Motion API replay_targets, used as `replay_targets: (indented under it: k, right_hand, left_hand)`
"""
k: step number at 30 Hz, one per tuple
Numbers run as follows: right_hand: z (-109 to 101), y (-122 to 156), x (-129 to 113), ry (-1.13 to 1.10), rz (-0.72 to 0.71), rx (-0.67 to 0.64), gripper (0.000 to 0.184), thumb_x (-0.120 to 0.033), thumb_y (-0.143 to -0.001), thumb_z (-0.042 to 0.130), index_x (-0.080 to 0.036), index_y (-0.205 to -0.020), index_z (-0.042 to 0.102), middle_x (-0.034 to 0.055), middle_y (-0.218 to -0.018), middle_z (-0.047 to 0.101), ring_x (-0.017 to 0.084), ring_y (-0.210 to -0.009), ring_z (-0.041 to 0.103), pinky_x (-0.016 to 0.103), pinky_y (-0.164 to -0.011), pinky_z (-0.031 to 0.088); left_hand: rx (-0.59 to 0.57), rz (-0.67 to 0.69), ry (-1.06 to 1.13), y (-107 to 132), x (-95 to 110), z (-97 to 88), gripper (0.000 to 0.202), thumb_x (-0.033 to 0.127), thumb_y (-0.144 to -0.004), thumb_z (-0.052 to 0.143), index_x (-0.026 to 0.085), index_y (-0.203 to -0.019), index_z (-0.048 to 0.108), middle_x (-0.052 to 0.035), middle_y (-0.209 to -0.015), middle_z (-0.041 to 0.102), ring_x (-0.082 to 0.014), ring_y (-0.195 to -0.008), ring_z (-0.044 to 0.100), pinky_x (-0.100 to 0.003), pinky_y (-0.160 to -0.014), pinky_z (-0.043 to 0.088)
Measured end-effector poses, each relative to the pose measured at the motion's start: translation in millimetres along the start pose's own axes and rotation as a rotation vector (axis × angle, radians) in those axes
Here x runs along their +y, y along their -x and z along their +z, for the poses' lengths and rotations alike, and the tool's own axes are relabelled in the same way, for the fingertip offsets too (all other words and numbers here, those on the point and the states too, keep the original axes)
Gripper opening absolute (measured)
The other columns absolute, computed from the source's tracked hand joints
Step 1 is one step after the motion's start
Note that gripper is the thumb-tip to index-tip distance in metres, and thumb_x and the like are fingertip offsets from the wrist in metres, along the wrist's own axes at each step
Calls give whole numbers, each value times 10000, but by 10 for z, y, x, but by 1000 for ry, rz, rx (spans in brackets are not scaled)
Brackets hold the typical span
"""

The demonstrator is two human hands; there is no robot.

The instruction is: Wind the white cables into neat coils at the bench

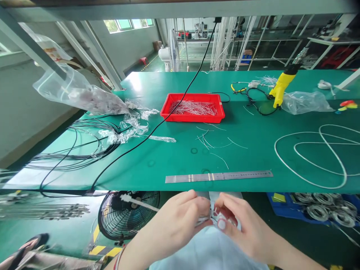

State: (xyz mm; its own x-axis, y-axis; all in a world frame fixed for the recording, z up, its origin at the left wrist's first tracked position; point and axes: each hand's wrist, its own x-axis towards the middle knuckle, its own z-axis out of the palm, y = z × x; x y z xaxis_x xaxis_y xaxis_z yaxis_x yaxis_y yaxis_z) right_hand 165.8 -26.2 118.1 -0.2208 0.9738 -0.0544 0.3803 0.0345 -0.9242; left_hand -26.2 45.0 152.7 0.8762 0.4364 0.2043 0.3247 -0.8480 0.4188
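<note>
Okay, left hand (176,225) and right hand (247,228) were clamped together on a small bundle of thin white wires (204,220), held below the bench edge. Red plastic tray (191,119) held a heap of white wire pieces; long white cable loop (309,185) lay unworked on the green mat (180,161).

"What do the hands hold?"

"The left hand (176,225) and right hand (247,228) pinch a small bunch of white wires (204,219) over a pale blue apron (208,251)."

"And on the bench (180,157)?"

"A red tray (192,119) piled with cut white wires (194,108), a steel ruler (219,176) near the front edge, and a yellow heat gun (282,85) further right."
</note>
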Motion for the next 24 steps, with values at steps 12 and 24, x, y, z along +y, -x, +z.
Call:
replay_targets:
  k: [12,24]
  right_hand:
    - [202,-10,-66,-455,367,109,337,-406,-918,365,-195,-655,361,-46,-594,312,65,-500,246,256,-472,184]
    - [-117,-18,12,780,-687,364,247,-318,-931,385,-166,-846,560,53,-693,599,153,-620,467,303,-540,332]
  left_hand:
    - [156,203,-273,-16,88,43,110,159,-880,491,190,-779,520,1,-738,647,-122,-581,442,-275,-491,362]
    - [5,-261,610,97,18,2,317,377,-807,649,269,-1037,460,-18,-973,656,-126,-819,634,-261,-689,527]
